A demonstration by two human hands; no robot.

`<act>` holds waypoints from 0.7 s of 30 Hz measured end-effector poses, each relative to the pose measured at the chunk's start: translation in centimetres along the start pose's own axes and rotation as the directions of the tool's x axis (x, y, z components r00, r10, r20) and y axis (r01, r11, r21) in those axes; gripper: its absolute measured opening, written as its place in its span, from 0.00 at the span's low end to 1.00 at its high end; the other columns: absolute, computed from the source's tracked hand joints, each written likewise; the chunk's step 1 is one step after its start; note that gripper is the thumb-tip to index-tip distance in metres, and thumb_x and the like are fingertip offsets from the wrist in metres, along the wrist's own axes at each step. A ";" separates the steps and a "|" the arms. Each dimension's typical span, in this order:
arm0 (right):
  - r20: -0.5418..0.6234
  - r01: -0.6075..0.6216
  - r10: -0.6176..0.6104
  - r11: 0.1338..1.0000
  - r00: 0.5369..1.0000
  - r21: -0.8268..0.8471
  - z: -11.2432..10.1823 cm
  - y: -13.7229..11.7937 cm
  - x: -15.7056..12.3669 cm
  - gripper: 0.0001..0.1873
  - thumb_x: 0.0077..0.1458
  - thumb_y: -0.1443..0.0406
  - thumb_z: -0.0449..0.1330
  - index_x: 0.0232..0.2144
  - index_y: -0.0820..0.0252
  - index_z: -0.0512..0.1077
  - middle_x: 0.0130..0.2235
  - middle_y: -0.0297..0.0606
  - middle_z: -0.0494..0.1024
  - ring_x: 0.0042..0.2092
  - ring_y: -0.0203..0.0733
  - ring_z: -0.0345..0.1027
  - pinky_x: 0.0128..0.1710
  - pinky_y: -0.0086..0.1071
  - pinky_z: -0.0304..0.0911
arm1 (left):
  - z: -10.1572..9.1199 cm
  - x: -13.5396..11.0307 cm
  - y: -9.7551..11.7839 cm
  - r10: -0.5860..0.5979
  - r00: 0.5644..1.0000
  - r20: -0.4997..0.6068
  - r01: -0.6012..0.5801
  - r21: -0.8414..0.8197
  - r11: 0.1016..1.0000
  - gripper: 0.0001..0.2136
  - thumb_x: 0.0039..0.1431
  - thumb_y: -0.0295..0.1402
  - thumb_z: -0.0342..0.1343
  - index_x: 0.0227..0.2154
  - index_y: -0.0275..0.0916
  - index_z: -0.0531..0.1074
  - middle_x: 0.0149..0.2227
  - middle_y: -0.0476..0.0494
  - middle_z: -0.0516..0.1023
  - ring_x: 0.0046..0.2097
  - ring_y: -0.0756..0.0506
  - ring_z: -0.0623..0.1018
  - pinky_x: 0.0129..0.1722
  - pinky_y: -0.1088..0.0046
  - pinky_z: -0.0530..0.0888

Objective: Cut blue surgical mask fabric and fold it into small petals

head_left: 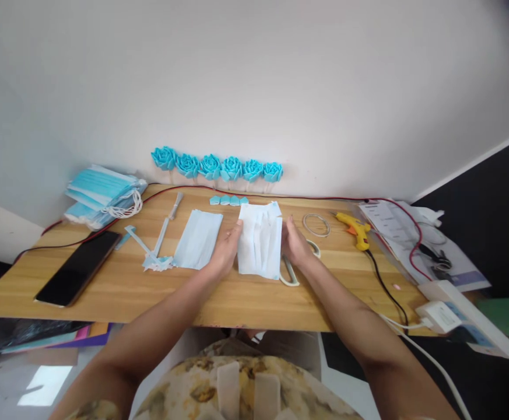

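Note:
A pale face mask [260, 242] without ear loops stands in front of me, its pleats running up and down and a small notch at its top right edge. My left hand [227, 249] grips its left side, thumb on the near face. Along the right side, my right hand [296, 244] is closed on the mask's edge, its fingertips partly hidden behind it. White-handled scissors [290, 275] lie beneath my right hand, blades out of sight. To the left, another trimmed mask [198, 239] lies flat beside cut strips and scraps [159, 262].
Several blue roses [211, 167] lean on the wall, with small blue folded pieces [229, 200] before them. Masks with loops [103, 192] are piled left, above a phone [79, 268]. At right are a wire coil [316, 225], yellow glue gun [355, 227] and power strip [469, 321].

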State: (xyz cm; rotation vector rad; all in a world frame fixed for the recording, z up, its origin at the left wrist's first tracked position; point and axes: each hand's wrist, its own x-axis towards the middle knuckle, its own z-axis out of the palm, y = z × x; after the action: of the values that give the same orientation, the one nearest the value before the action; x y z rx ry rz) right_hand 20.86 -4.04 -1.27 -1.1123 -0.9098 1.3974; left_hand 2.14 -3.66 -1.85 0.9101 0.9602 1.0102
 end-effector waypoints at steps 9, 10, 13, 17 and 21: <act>-0.073 0.063 -0.079 0.977 0.994 -0.203 -1.1 0.3 0.1 0.27 0.45 0.42 0.72 0.23 0.58 0.72 0.22 0.28 0.66 0.25 0.33 0.55 0.25 0.29 0.49 | 0.8 -0.4 0.6 0.027 0.996 -0.087 -0.033 -0.069 0.997 0.32 0.59 0.63 0.58 0.39 0.32 0.82 0.44 0.32 0.86 0.53 0.32 0.82 0.54 0.60 0.77; -0.098 0.079 -0.101 0.975 0.990 -0.207 -1.3 0.3 0.2 0.27 0.45 0.42 0.71 0.22 0.58 0.70 0.21 0.27 0.64 0.24 0.31 0.53 0.24 0.28 0.47 | 0.8 -0.3 0.5 0.044 0.996 -0.081 -0.049 -0.068 0.996 0.32 0.60 0.62 0.57 0.39 0.32 0.82 0.44 0.33 0.86 0.54 0.32 0.82 0.55 0.60 0.76; -0.116 0.117 -0.146 0.967 0.982 -0.227 -1.6 0.3 0.5 0.28 0.47 0.43 0.71 0.21 0.58 0.67 0.21 0.26 0.59 0.24 0.30 0.48 0.24 0.29 0.42 | 0.5 -0.2 0.2 0.082 0.995 -0.052 -0.086 -0.074 0.994 0.33 0.62 0.63 0.55 0.41 0.32 0.82 0.43 0.33 0.86 0.55 0.32 0.81 0.56 0.59 0.76; -0.071 0.132 -0.162 0.941 0.984 -0.311 -1.3 0.0 0.3 0.28 0.47 0.43 0.70 0.20 0.58 0.66 0.21 0.26 0.59 0.24 0.30 0.47 0.24 0.29 0.42 | 0.4 0.1 -0.1 0.080 0.997 0.004 -0.079 -0.094 0.992 0.32 0.58 0.63 0.59 0.43 0.33 0.81 0.46 0.32 0.86 0.56 0.31 0.81 0.55 0.57 0.77; -0.018 0.132 -0.154 0.895 0.988 -0.427 -0.8 -0.1 -0.1 0.25 0.47 0.44 0.69 0.22 0.58 0.69 0.21 0.27 0.62 0.24 0.31 0.51 0.25 0.29 0.45 | 0.4 0.5 -0.1 0.114 0.993 0.008 -0.113 -0.059 0.992 0.26 0.45 0.49 0.74 0.41 0.35 0.80 0.47 0.36 0.85 0.52 0.34 0.81 0.52 0.61 0.76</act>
State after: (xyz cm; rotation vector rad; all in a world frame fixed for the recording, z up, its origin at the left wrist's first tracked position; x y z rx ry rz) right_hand 21.64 -4.19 -1.35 -1.3669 -1.2724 1.0676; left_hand 2.67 -3.23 -1.90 0.9293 0.8728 1.1226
